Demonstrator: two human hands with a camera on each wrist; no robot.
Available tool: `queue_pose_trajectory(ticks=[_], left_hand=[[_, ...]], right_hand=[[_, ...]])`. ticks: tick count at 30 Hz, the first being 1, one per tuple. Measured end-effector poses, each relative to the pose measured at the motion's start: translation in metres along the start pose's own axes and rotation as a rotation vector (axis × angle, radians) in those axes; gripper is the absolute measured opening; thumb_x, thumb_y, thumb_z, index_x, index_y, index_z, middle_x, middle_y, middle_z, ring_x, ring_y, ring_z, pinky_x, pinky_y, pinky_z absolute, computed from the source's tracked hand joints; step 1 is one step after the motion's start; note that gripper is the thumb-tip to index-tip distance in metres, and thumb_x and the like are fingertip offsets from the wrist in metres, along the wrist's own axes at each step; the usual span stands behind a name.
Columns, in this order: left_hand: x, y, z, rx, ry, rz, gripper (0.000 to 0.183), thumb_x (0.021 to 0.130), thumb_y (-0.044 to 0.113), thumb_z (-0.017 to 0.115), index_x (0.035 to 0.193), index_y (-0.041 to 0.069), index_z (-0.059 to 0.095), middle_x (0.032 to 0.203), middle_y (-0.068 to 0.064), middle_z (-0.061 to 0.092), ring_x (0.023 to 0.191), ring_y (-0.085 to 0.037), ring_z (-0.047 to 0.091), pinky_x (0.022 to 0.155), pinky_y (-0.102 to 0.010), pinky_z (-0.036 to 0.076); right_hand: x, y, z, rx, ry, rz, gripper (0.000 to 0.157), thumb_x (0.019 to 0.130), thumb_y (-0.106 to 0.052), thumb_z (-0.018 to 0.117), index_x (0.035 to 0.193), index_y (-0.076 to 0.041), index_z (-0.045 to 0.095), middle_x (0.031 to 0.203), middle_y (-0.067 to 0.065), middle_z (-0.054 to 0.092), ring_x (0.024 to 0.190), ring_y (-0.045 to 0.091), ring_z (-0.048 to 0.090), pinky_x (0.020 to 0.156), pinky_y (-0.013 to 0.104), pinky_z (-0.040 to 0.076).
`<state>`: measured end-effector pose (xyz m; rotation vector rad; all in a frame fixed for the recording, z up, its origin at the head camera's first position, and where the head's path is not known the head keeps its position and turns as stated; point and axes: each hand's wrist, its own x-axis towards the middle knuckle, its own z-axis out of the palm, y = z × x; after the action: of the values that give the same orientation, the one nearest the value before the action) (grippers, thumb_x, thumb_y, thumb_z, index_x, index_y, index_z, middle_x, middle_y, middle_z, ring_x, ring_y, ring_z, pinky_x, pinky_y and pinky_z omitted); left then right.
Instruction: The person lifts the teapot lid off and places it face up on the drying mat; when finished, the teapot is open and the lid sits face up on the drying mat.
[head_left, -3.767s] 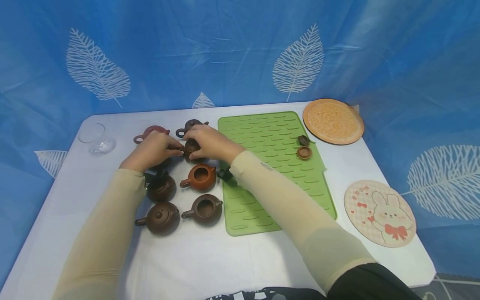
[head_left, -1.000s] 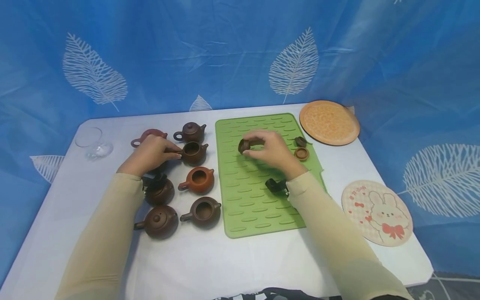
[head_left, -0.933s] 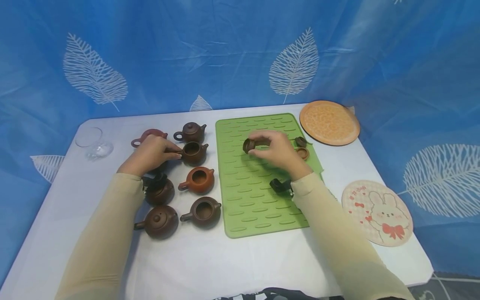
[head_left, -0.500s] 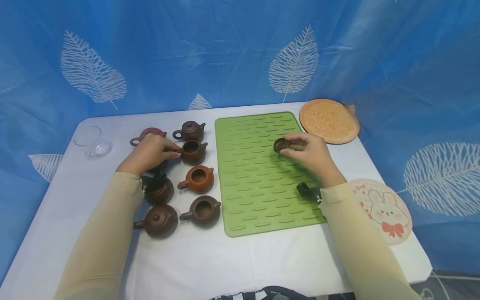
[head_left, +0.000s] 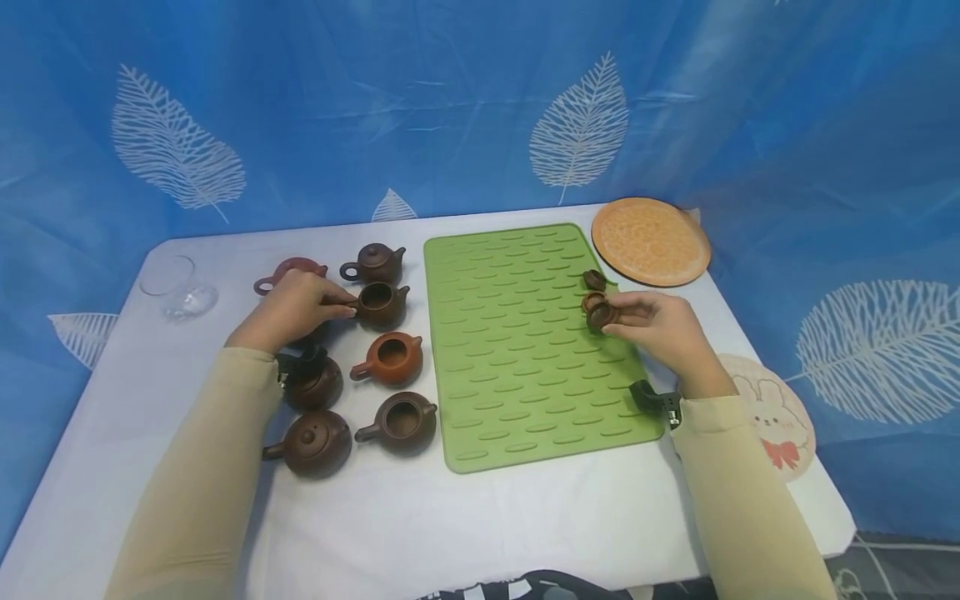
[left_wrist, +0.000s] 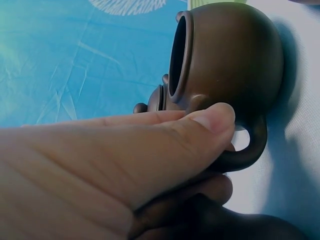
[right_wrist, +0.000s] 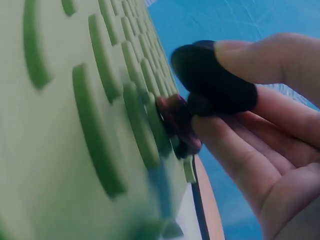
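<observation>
At a white table [head_left: 487,517], grips a dark pot [head_left: 382,305] by its handle between thumb and fingers of the left hand [head_left: 296,308]; pinches a dark lid [head_left: 602,317] in the right hand [head_left: 663,333]; holds hands well apart, at opposite sides of a green mat [head_left: 517,358]; has the dark pot just off the mat near 9 o'clock, open-topped, with spout toward 3 o'clock; has the dark lid at 2 o'clock from the mat's middle, near the edge, with hollow side in sight of the head camera; overlaps, with that lid, part of an orange lid [head_left: 592,300] in the head view; cannot tell whether touching; includes a brown lid [head_left: 594,280] just beyond, at 1 o'clock.

Around the dark pot, shows a lidded pot [head_left: 375,265] at 12 o'clock; toward 6 o'clock, shows an orange pot [head_left: 390,357] and then a brown pot [head_left: 401,422], both open; toward 7 o'clock, shows a round pot [head_left: 322,392], partly hidden by a black wrist mount [head_left: 303,363], and a squat pot [head_left: 317,446] with lid on; between 9 and 10 o'clock, shows a red pot [head_left: 302,263] partly behind the left hand; farther off at 9 o'clock, shows a clear object [head_left: 190,302], too faint to make out.

From the mat's middle, shows an orange disc [head_left: 651,242] between 1 and 2 o'clock; between 3 and 4 o'clock, shows a rabbit mat [head_left: 780,425] partly hidden behind the right wrist; across 12 o'clock, shows a blue backdrop [head_left: 375,108] with white leaves.
</observation>
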<state>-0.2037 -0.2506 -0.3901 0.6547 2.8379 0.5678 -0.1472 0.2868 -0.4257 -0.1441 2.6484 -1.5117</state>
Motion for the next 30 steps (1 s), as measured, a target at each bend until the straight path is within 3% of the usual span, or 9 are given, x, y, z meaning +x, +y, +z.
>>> queue_pose_trajectory(ticks=[8, 20, 30], left_hand=[[0.002, 0.0, 0.003, -0.003, -0.001, 0.004, 0.021, 0.094, 0.011, 0.082, 0.113, 0.004, 0.082, 0.102, -0.01, 0.079, 0.085, -0.021, 0.07, 0.068, -0.038, 0.051], [0.0, 0.002, 0.003, -0.019, -0.011, -0.042, 0.022, 0.095, 0.011, 0.082, 0.115, 0.004, 0.081, 0.103, -0.011, 0.079, 0.08, -0.02, 0.066, 0.066, -0.037, 0.049], [0.0, -0.001, 0.003, -0.006, -0.008, -0.026, 0.022, 0.095, 0.011, 0.082, 0.115, 0.004, 0.082, 0.102, -0.01, 0.079, 0.075, -0.019, 0.062, 0.064, -0.037, 0.047]], right_hand=[[-0.011, 0.007, -0.014, -0.11, -0.083, -0.011, 0.043, 0.088, -0.019, 0.09, 0.125, -0.003, 0.074, 0.123, 0.014, 0.072, 0.107, 0.03, 0.072, 0.081, 0.023, 0.058], [-0.011, 0.013, -0.015, -0.066, -0.139, -0.004, 0.043, 0.085, -0.013, 0.091, 0.122, 0.002, 0.072, 0.122, 0.017, 0.072, 0.104, 0.026, 0.074, 0.081, 0.027, 0.06], [-0.013, 0.013, -0.018, -0.097, -0.183, 0.026, 0.051, 0.087, -0.018, 0.091, 0.129, 0.001, 0.069, 0.126, 0.018, 0.07, 0.11, 0.033, 0.071, 0.084, 0.025, 0.058]])
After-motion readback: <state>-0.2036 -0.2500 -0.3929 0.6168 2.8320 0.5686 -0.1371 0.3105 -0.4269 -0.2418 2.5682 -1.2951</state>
